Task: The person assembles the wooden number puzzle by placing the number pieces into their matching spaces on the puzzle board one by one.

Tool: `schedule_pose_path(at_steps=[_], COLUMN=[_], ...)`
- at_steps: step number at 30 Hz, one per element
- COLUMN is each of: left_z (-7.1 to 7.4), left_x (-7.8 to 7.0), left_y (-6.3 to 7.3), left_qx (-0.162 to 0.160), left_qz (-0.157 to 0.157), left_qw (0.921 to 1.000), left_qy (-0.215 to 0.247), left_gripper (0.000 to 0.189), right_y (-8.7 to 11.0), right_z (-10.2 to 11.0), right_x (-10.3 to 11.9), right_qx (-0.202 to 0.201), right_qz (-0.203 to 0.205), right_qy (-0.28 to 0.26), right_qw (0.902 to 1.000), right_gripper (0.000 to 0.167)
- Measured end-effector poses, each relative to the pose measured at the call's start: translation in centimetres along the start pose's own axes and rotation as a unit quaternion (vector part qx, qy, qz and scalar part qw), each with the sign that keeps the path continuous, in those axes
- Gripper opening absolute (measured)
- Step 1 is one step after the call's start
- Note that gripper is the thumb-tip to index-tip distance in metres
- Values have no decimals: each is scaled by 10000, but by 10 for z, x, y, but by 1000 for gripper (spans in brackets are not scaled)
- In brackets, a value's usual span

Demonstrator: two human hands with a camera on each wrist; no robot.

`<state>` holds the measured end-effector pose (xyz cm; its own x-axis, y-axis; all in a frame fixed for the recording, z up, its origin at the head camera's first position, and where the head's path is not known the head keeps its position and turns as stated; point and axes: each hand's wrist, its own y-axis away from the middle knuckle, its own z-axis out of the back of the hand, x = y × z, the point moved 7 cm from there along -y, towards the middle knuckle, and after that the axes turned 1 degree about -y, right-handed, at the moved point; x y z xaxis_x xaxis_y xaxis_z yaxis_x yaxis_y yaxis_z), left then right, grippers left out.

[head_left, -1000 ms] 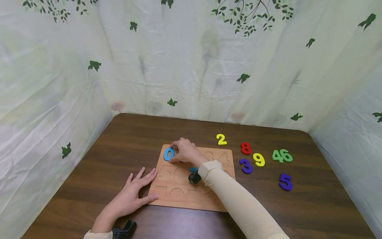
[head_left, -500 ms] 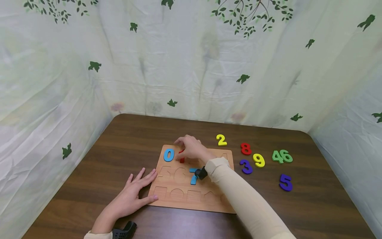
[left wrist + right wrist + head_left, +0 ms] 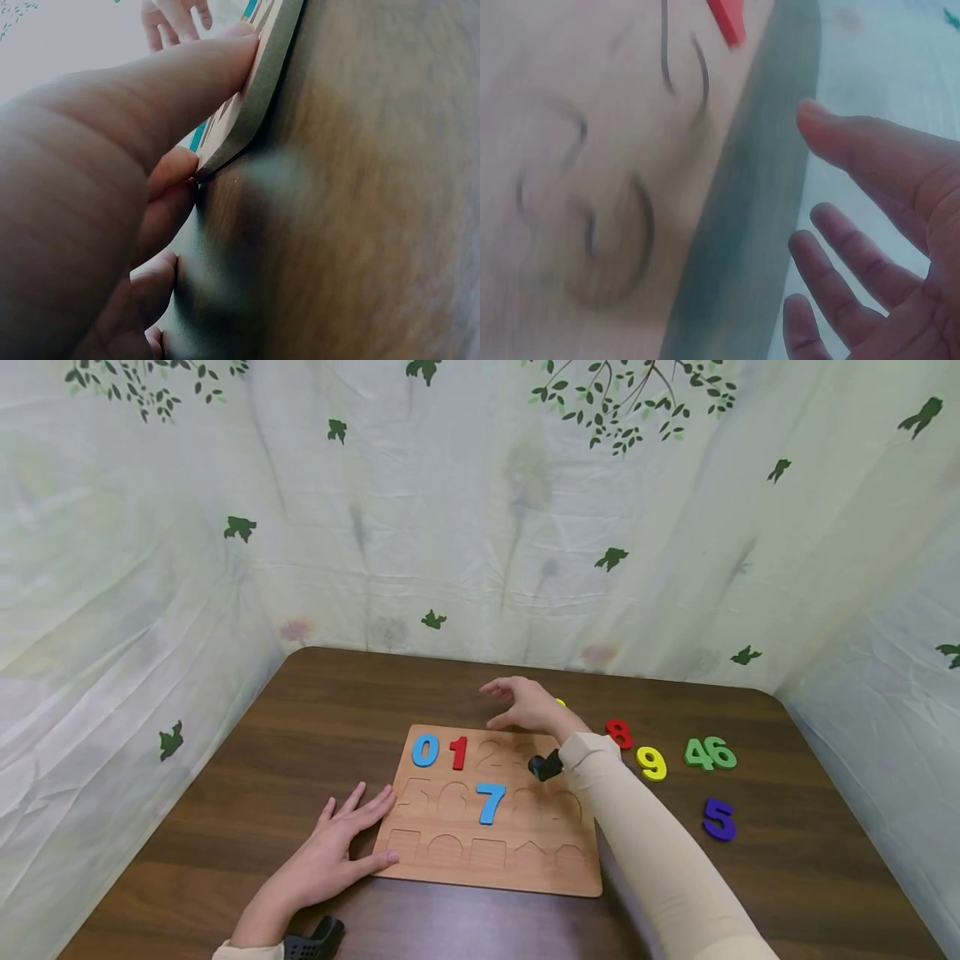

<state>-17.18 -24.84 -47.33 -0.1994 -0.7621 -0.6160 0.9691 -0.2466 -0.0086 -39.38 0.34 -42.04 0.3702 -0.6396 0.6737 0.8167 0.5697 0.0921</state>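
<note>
A wooden number board [image 3: 536,831] lies on the table, with a blue 0 [image 3: 425,750], a red 1 [image 3: 458,753] and a blue 7 [image 3: 491,803] in its outlines. My left hand [image 3: 341,847] rests at the board's left side, thumb on its near left corner and fingers spread along the edge. In the left wrist view, the thumb [image 3: 202,71] presses the board's rim. Over the board's far edge hangs my right hand [image 3: 528,703], fingers loosely extended and nothing between them. It covers most of a yellow 2 [image 3: 561,702].
To the right of the board lie a red 8 [image 3: 619,733], a yellow 9 [image 3: 651,763], a green 4 [image 3: 698,755], a green 6 [image 3: 722,752] and a purple 5 [image 3: 719,820]. A patterned curtain [image 3: 480,527] surrounds the wooden table [image 3: 360,693].
My right hand has let go of the blue 0, passed over the red 1 and moved right and away past the board's far edge. Its arm now hides the purple 3. The left hand stays put.
</note>
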Motion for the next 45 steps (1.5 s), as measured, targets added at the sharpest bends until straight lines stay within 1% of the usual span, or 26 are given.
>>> schedule_pose_path(at_steps=[5, 9, 12, 18, 23, 29, 35, 39, 45], left_z=[-1, -2, -2, -2, -3, -4, -4, -3, -1], left_x=[1, 1, 1, 1, 1, 1, 1, 1, 2], left_y=[0, 1, 2, 2, 1, 2, 2, 2, 0], left_qx=[-15, -23, -38, -32, -29, -26, -15, -13, -29], left_qz=[-18, -46, -67, -59, -42, -38, -10, -10, -55], left_qw=[10000, 10000, 10000, 10000, 10000, 10000, 10000, 10000, 10000], left_qy=[23, 25, 27, 63, 53, 58, 65, 47, 5], left_gripper=[86, 86, 85, 86, 86, 86, 86, 86, 86], right_y=[6, 12, 15, 23, 27, 32, 35, 35, 36], right_z=[17, 26, 30, 38, 42, 43, 43, 43, 42], right_x=[-26, -41, -52, -67, -81, -92, -101, -105, -108], right_qx=[-75, -82, -93, -146, -172, -120, -105, -67, -84], right_qz=[-275, -402, -437, -525, -674, -633, -774, -832, -861], right_qy=[-66, -213, -329, -242, -195, -375, -403, -383, -495], right_qw=[9996, 9989, 9985, 9982, 9974, 9972, 9961, 9958, 9950], right_gripper=[62, 63, 63, 63, 65, 67, 65, 67, 71])
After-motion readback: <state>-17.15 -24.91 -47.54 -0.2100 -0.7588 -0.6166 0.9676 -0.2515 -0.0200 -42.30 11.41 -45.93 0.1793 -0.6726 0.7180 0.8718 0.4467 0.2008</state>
